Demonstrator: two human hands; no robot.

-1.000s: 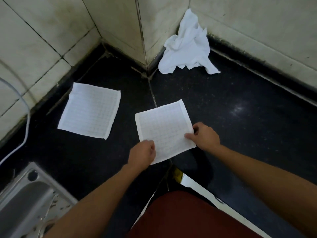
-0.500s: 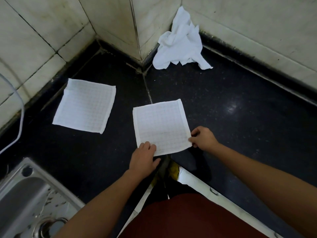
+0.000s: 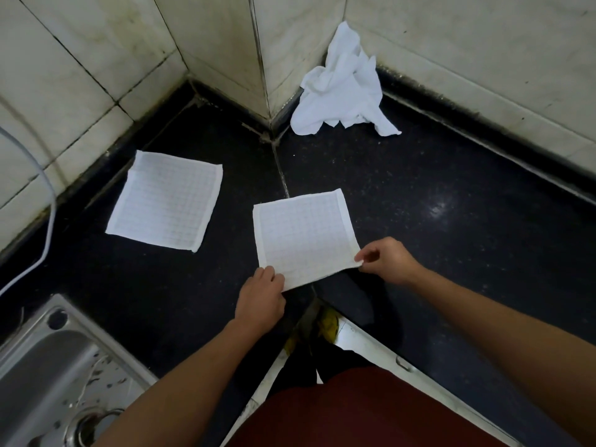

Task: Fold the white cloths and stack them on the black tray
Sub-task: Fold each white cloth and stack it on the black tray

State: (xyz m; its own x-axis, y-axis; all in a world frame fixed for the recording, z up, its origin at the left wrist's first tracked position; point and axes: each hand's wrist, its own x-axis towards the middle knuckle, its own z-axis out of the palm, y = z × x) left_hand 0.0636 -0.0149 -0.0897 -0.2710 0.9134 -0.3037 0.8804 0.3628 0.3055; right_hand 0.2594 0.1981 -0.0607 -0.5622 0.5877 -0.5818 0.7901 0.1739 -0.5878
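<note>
Where the work begins, both hands grip the near edge of the folded cloth: the left hand curls its fingers over the near-left corner, and the right hand pinches the near-right corner, raising it slightly off the table. From this edge the folded cloth extends directly away from the hands, nearly square, with its slightly longer axis running away from the person and its far edge flat on the table. Both hands are equally close to it. A second cloth lies flat beyond and to the left of the left hand, well apart from the folded cloth. If the two are to be stacked, the carry would probably run leftward, with the left hand leading. A crumpled cloth lies far beyond the right hand, in the wall corner, not yet folded. A sink behind and left of the left hand is cut off by the frame. The layer count of either flat cloth cannot be determined. No black tray can be distinguished from the dark table.
</note>
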